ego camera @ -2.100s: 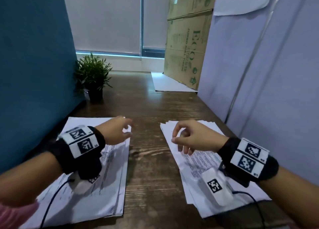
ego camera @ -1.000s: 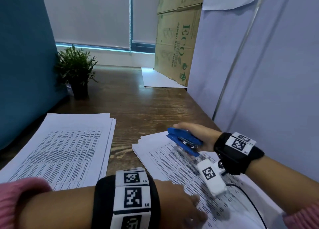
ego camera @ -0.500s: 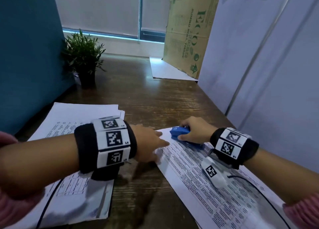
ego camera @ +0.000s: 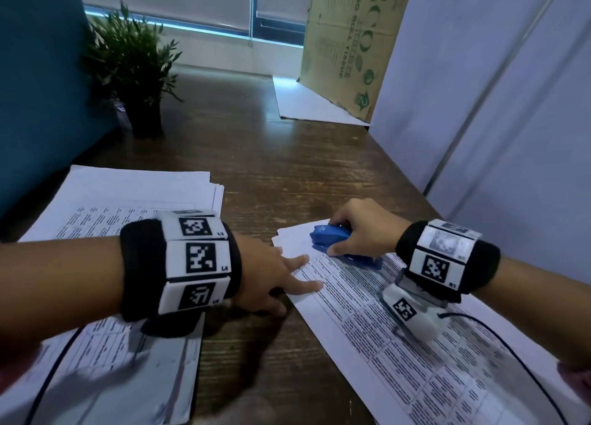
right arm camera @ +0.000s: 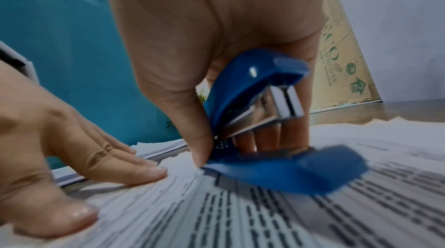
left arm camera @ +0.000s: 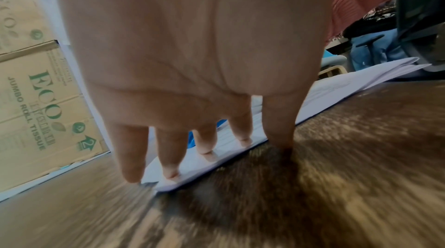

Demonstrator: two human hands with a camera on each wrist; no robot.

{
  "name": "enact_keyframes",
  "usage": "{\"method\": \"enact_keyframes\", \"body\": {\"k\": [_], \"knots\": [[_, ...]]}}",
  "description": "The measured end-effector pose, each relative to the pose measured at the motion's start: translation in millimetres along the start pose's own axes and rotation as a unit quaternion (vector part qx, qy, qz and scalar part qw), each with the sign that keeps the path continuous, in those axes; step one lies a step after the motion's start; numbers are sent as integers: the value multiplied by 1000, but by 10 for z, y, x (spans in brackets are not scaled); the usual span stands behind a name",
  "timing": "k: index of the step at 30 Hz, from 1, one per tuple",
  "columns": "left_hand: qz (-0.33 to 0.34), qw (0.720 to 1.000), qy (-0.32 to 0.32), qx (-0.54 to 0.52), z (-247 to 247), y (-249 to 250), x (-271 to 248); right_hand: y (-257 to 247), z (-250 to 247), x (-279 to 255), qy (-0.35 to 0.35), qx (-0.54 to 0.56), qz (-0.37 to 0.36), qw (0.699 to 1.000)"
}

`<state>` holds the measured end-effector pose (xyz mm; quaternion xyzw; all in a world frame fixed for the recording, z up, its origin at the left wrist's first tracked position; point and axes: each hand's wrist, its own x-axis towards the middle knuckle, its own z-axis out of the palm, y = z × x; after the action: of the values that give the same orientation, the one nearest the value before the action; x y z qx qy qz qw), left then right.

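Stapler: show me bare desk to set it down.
Widest bare wood lies beyond both stacks, bordered by the potted plant and the white sheet by the cardboard box. A narrower strip runs between the left stack and the right stack. Crowded: the right stack's far corner, under the stapler, right hand and left hand.

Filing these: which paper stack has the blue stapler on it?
The right stack, where the stapler sits at its far corner; the left stack has none.
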<state>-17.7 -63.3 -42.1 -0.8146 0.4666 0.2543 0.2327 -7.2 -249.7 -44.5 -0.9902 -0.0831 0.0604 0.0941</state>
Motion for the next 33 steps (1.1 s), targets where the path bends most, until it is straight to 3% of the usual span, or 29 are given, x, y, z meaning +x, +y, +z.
{"method": "enact_keyframes", "body": {"k": [9, 17, 25, 33], "knots": [[4, 1000, 0, 9, 42, -8, 27, -37, 21, 48, -11, 33, 53, 998], [7, 1000, 9, -20, 81, -2, 5, -51, 29, 67, -12, 128, 104, 986], [4, 1000, 8, -26, 64, 6, -11, -126, 73, 19, 36, -39, 22, 998], [4, 999, 6, -40, 83, -12, 9, -359, 36, -106, 46, -182, -47, 981]]}}
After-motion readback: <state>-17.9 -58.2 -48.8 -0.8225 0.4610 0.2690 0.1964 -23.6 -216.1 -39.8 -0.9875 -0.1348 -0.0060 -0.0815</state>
